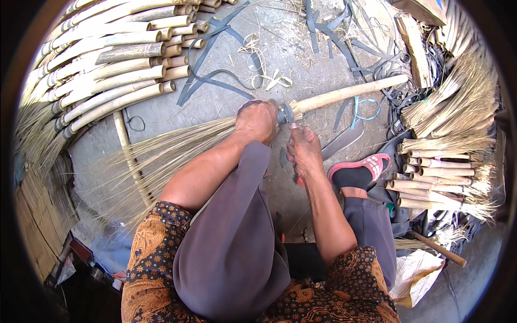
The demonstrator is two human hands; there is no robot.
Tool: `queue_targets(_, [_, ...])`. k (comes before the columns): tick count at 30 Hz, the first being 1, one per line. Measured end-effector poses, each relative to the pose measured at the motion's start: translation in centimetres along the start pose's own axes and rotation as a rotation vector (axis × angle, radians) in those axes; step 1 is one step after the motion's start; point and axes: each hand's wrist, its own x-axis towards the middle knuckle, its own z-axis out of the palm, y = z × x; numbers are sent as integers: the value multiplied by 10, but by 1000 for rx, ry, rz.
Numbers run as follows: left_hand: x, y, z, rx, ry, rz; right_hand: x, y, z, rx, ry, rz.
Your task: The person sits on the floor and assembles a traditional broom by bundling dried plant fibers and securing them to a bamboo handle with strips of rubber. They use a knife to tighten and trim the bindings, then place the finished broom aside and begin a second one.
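Observation:
A broom (pixel 183 148) lies across in front of me, its long straw bristles fanning to the left and its pale bamboo handle (pixel 355 94) pointing right. My left hand (pixel 258 121) is closed round the straw just left of the join. Dark rubber strip (pixel 285 113) is wound round the join between straw and handle. Just below the winding, my right hand (pixel 304 149) is closed, its thumb and fingers pinched at the strip's end. A curved knife blade (pixel 344 142) shows on the ground beyond my right hand; its grip is hidden.
Stacked bamboo-handled brooms (pixel 124 67) fill the upper left. Loose dark strips (pixel 218 54) lie on the concrete ground (pixel 301 59). Straw bundles (pixel 452 102), short bamboo pieces (pixel 441 180) and a wood block (pixel 414 51) stand at the right. My foot wears a pink sandal (pixel 371 164).

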Motion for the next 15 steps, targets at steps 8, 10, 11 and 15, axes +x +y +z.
queue_targets(8, [5, -17, -14, -195, -60, 167, -10, 23, -22, 118, -63, 14])
queue_targets(10, [8, -20, -13, -434, -282, 267, -9, 23, -30, 147, -132, -9])
queue_targets(11, [9, -22, -16, -633, -474, 298, -11, 22, -35, 173, -173, 34])
queue_targets(15, [-1, -11, -21, -745, -664, 212, -10, 20, -37, 221, -264, 48])
